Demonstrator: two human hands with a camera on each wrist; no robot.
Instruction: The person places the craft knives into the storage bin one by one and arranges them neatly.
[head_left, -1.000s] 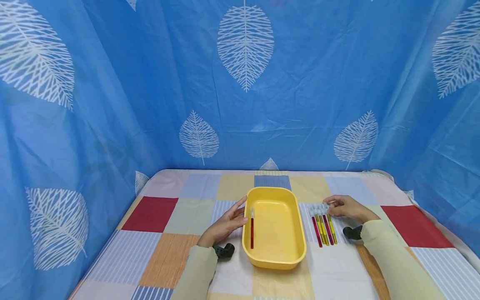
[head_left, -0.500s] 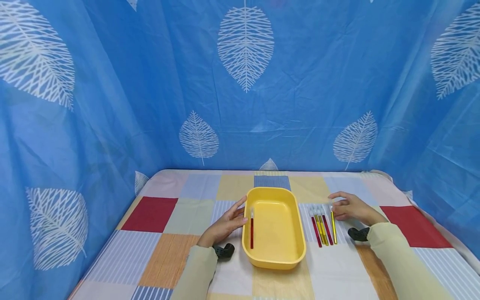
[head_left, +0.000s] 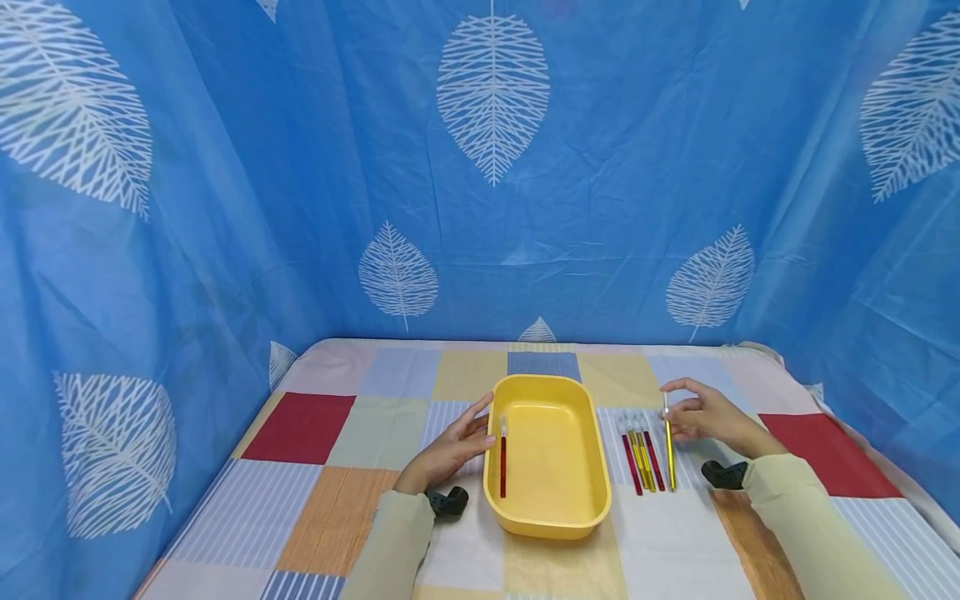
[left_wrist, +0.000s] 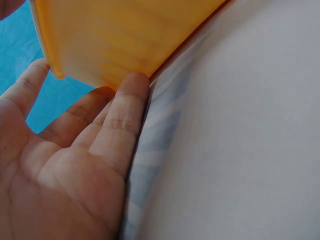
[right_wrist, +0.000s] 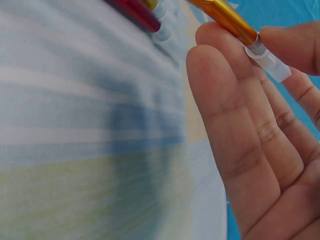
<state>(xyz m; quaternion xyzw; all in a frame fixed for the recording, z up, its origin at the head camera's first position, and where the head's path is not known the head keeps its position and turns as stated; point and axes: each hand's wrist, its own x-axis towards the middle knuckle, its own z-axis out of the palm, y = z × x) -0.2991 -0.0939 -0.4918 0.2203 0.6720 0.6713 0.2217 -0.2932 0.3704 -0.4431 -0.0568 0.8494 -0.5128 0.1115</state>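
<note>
My right hand (head_left: 705,417) pinches a gold craft knife (head_left: 670,454) near its clear cap (right_wrist: 275,67), between thumb and fingertips. The knife stands tilted, its capped end up at the hand and its gold handle pointing toward me. Just left of it, several red and gold craft knives (head_left: 641,458) lie in a row on the cloth with caps away from me. My left hand (head_left: 450,450) rests against the left side of a yellow tray (head_left: 550,527), its fairly straight fingers touching the wall and rim. Inside the tray, along its left side, lies one red craft knife (head_left: 503,467).
A patchwork cloth (head_left: 337,517) covers the table. Blue curtains (head_left: 600,208) with white leaf prints hang behind and at both sides. Dark wrist-worn devices (head_left: 724,475) sit at both cuffs.
My right hand has drawn the gold knife away from the row to the right and lifted its capped end. My left hand and the tray have stayed in place.
</note>
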